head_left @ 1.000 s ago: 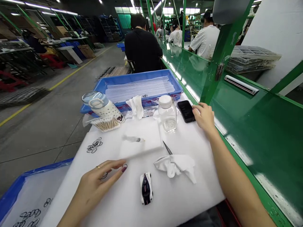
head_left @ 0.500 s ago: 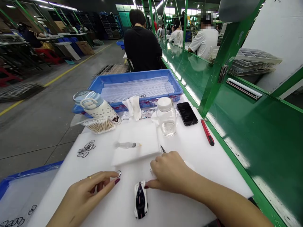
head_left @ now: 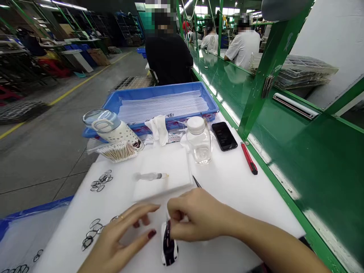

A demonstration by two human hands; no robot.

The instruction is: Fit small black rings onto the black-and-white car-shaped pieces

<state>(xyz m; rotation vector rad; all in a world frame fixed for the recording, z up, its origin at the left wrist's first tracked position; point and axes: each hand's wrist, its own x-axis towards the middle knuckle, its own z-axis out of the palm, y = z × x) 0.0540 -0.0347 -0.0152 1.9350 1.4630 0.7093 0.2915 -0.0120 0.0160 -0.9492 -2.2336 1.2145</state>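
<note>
A small white and black toy car point(head_left: 170, 252) lies on the white foam-like work surface in front of me. My right hand point(head_left: 196, 216) is over the car's front end, thumb and forefinger pinched together. Whatever sits between those fingertips is too small and hidden to make out. To the left of the car, my left hand point(head_left: 122, 237) has its fingers apart and nothing visible in them. Thin dark rings point(head_left: 92, 231) lie beside its wrist, partly covered by the hand. Beyond my right hand a dark pointed tool point(head_left: 196, 181) rests on the surface.
A syringe point(head_left: 149, 176) lies on a white foam block point(head_left: 167, 155). Around it are more rings point(head_left: 101, 181), cotton swabs point(head_left: 118, 151), a tumbler point(head_left: 118, 131), a clear jar point(head_left: 199, 144), a phone point(head_left: 224, 136) and a red cutter point(head_left: 249, 158). A blue bin point(head_left: 210, 102) stands behind.
My left hand has drawn back slightly and spread its fingers; the ring at its fingertip is no longer seen there. My right hand has moved left over the car, fingers now pinched.
</note>
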